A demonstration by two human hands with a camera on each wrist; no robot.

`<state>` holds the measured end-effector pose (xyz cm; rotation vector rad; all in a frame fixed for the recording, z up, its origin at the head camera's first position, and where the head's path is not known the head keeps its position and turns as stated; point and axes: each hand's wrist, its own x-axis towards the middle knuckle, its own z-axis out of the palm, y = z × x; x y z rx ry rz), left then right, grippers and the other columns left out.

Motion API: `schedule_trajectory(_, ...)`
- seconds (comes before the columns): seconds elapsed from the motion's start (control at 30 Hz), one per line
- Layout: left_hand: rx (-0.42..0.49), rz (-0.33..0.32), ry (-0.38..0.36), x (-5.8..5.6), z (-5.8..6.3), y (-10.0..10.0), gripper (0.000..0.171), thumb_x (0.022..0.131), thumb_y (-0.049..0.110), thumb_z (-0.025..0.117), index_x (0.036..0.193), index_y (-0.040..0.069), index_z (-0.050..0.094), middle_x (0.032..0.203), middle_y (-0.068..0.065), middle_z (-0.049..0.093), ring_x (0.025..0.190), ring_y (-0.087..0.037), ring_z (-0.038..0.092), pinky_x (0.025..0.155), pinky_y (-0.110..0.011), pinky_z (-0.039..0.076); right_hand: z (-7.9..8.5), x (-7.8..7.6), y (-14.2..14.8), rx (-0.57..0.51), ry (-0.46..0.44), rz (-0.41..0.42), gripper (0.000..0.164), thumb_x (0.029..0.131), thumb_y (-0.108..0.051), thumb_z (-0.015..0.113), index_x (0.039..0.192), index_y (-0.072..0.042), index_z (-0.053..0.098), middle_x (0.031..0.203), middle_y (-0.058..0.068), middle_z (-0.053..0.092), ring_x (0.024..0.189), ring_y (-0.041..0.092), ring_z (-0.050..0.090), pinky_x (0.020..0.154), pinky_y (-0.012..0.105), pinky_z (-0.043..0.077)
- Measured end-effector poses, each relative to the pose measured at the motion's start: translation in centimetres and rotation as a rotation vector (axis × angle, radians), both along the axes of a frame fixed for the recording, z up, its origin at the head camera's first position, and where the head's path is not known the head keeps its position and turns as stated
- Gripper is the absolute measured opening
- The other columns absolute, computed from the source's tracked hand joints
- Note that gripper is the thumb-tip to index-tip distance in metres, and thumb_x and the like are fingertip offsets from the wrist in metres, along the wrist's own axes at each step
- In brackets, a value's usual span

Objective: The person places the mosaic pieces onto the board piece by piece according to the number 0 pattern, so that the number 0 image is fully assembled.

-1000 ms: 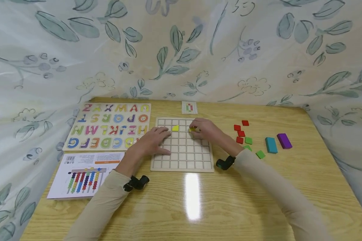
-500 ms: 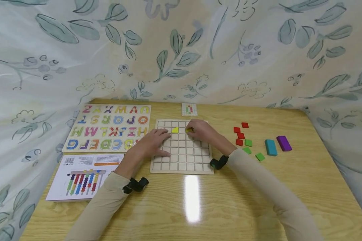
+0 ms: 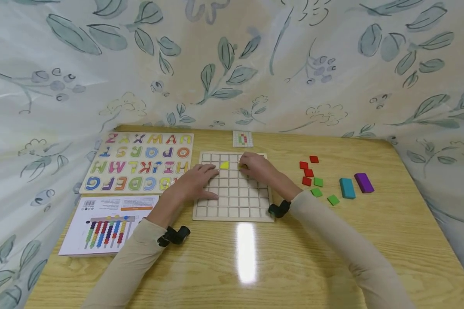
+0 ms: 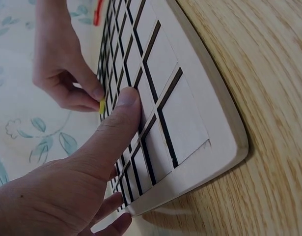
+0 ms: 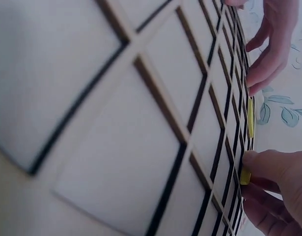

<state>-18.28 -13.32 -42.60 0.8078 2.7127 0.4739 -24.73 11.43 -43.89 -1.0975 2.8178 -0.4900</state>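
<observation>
Thumb and fingertips of my right hand [image 3: 257, 166] pinch a yellow tile [image 5: 245, 176] at the far part of a wooden grid board [image 3: 233, 201]. In the left wrist view that tile sits right at the grid lines. A second yellow tile [image 3: 224, 165] lies in a cell between the two hands. My left hand [image 3: 195, 182] rests over the board's left side, its thumb [image 4: 122, 113] stretched across the cells and its other fingers spread near the edge. Part of the held tile is hidden by the right hand in the head view.
Red tiles [image 3: 306, 181] and green tiles [image 3: 333, 200] lie right of the board, with a teal block [image 3: 347, 188] and a purple block [image 3: 364, 183] beyond. A letter puzzle [image 3: 139, 161] and abacus-printed box [image 3: 108, 223] are left. A small pattern card [image 3: 242, 138] lies behind.
My right hand and wrist have shifted slightly left with the yellow tile, then held nearly still over the grid. The left hand has stayed in place.
</observation>
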Motion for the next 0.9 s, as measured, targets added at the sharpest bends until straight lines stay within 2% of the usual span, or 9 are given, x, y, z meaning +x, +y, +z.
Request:
schedule_trajectory(0.17, 0.000, -0.009, 0.004, -0.1, 0.0, -0.1, 0.078, 0.084, 0.049, 0.071, 0.145, 0.009, 0.043, 0.152, -0.014, 0.038, 0.140, -0.036, 0.035, 0.115, -0.051, 0.034, 0.2, 0.3, -0.4, 0.019, 0.003, -0.022, 0.011, 0.091, -0.010, 0.067, 0.095, -0.002, 0.073, 0.101, 0.011, 0.065, 0.096, 0.025, 0.065, 0.085, 0.035, 0.055)
schedule_trajectory(0.43, -0.006, -0.002, 0.006, 0.1, -0.1, -0.2, 0.078, 0.084, 0.048, 0.071, 0.145, 0.009, 0.043, 0.152, -0.014, 0.038, 0.139, -0.037, 0.036, 0.114, -0.051, 0.034, 0.4, 0.9, -1.2, 0.111, 0.030, -0.049, 0.014, 0.094, -0.010, 0.062, 0.097, -0.003, 0.074, 0.103, 0.012, 0.065, 0.097, 0.025, 0.064, 0.085, 0.034, 0.056)
schedule_trajectory(0.77, -0.002, -0.001, 0.019, 0.1, -0.1, -0.2, 0.078, 0.083, 0.048, 0.072, 0.144, 0.009, 0.044, 0.151, -0.013, 0.039, 0.138, -0.036, 0.037, 0.114, -0.051, 0.036, 0.3, 1.4, -1.0, 0.068, 0.125, -0.043, 0.013, 0.093, -0.007, 0.062, 0.091, -0.003, 0.074, 0.099, 0.012, 0.067, 0.093, 0.025, 0.065, 0.082, 0.032, 0.056)
schedule_trajectory(0.9, 0.000, -0.008, 0.028, 0.0, -0.2, -0.2, 0.078, 0.083, 0.049, 0.072, 0.144, 0.009, 0.044, 0.151, -0.014, 0.040, 0.138, -0.036, 0.037, 0.113, -0.051, 0.036, 0.4, 1.6, -1.0, 0.047, 0.126, -0.050, 0.012, 0.092, -0.006, 0.063, 0.091, -0.002, 0.074, 0.098, 0.012, 0.067, 0.094, 0.025, 0.065, 0.082, 0.032, 0.056)
